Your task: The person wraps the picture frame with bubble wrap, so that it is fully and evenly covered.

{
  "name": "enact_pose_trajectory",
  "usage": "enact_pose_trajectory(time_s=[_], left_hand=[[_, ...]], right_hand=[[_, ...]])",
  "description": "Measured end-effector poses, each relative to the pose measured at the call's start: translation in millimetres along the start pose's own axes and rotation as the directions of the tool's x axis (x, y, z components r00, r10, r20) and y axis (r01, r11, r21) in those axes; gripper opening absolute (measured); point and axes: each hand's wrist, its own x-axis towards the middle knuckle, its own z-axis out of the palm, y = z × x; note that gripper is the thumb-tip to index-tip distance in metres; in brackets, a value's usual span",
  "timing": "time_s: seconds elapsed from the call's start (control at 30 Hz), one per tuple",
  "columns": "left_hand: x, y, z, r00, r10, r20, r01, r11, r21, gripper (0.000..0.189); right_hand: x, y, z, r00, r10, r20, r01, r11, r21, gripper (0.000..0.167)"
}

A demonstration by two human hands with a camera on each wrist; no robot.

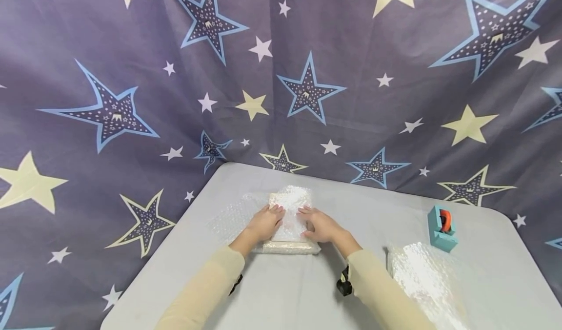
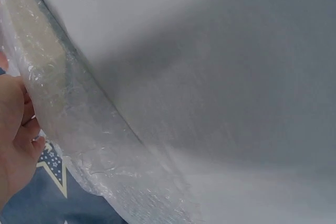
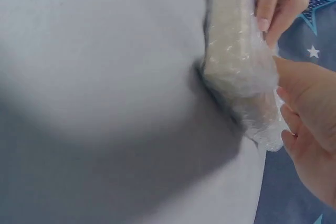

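A flat, pale block-like item [image 1: 290, 246] lies on the table, covered with clear bubble wrap [image 1: 291, 222]. What is inside shows only as a cream-coloured shape. My left hand [image 1: 265, 222] rests on the left part of the wrapped top with its fingers extended. On the right side, my right hand [image 1: 324, 226] touches the wrap, fingers reaching over the top and thumb nearer the front. From the left side of the item a loose flap of bubble wrap [image 1: 234, 218] spreads over the table. The right wrist view shows the item's wrapped side [image 3: 231, 40] standing as a thick edge.
A teal tape dispenser [image 1: 443, 241] with an orange core stands at the right of the grey-white table [image 1: 351, 203]. In front of it lies a shiny stack of bubble wrap [image 1: 423, 276]. A star-patterned cloth [image 1: 246, 76] hangs behind and at the left.
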Motion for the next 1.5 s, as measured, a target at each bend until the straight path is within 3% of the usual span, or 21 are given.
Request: enact_pose_trajectory(time_s=[0.17, 0.27, 0.33, 0.43, 0.6, 0.67, 0.73, 0.83, 0.9, 1.0, 1.1, 1.17, 1.23, 1.33, 1.5], left_hand=[[8.4, -6.2, 17.1, 1.000, 0.008, -0.026, -0.009, 1.000, -0.020, 0.044], [12.5, -8.9, 22.9, 0.998, 0.031, -0.048, -0.031, 0.999, -0.018, 0.045], [12.3, -8.0, 18.7, 0.999, 0.034, -0.041, -0.036, 0.998, -0.053, 0.044], [8.5, -4.8, 4.6, 1.000, -0.007, -0.013, 0.005, 0.985, -0.170, 0.044], [-0.5, -4.3, -7.9, 0.993, -0.060, -0.097, 0.026, 0.949, -0.314, 0.039], [-5.4, -2.2, -9.5, 0.985, -0.036, -0.170, -0.021, 0.947, -0.322, 0.035], [-11.5, 2.3, -10.4, 0.964, 0.018, -0.264, -0.102, 0.946, -0.309, 0.033], [-22.0, 13.6, -10.3, 0.913, 0.117, -0.392, -0.234, 0.935, -0.265, 0.030], [-30.0, 21.7, -9.2, 0.888, 0.159, -0.432, -0.283, 0.929, -0.240, 0.029], [-42.1, 29.7, -4.4, 0.887, 0.162, -0.433, -0.283, 0.931, -0.232, 0.030], [-52.7, 27.8, 3.6, 0.902, 0.083, -0.425, -0.212, 0.940, -0.266, 0.030], [-58.4, 20.7, 9.5, 0.899, -0.001, -0.438, -0.148, 0.940, -0.306, 0.030], [-63.1, 9.9, 15.1, 0.882, -0.108, -0.459, -0.061, 0.939, -0.338, 0.029], [-70.1, -10.6, 19.9, 0.839, -0.258, -0.480, 0.066, 0.923, -0.379, 0.029], [-81.3, -48.2, 23.1, 0.775, -0.435, -0.458, 0.247, 0.876, -0.413, 0.033]], right_hand=[[5.8, -1.0, 3.5, 0.999, -0.029, -0.037, 0.029, 1.000, 0.008, 0.047], [10.1, -1.7, 4.1, 1.000, -0.024, 0.000, 0.024, 1.000, -0.004, 0.048], [12.7, -1.7, 4.3, 0.999, -0.023, 0.031, 0.024, 0.999, -0.022, 0.049], [16.0, -1.5, 4.4, 0.998, -0.024, 0.057, 0.026, 0.998, -0.049, 0.051], [21.2, -2.3, 4.1, 0.998, -0.040, 0.056, 0.043, 0.997, -0.059, 0.050], [21.7, -3.2, 3.5, 0.997, -0.037, 0.064, 0.040, 0.998, -0.050, 0.050], [21.6, -4.0, 3.1, 0.997, -0.027, 0.068, 0.030, 0.999, -0.046, 0.051], [20.7, -4.2, 3.6, 0.998, -0.004, 0.063, 0.006, 0.999, -0.042, 0.052], [20.4, -3.6, 4.5, 0.998, 0.003, 0.055, -0.001, 0.999, -0.044, 0.051], [19.6, -3.4, 6.3, 0.999, 0.001, 0.054, 0.001, 0.999, -0.040, 0.050], [18.5, -4.0, 8.3, 0.998, -0.004, 0.062, 0.006, 1.000, -0.028, 0.050], [18.1, -4.1, 10.3, 0.998, -0.011, 0.064, 0.013, 1.000, -0.023, 0.050], [17.6, -4.1, 11.8, 0.998, -0.017, 0.063, 0.018, 1.000, -0.019, 0.050], [17.3, -3.2, 14.0, 0.998, -0.027, 0.060, 0.029, 0.999, -0.025, 0.048], [15.8, -1.7, 14.4, 0.998, -0.039, 0.045, 0.040, 0.998, -0.040, 0.048]])
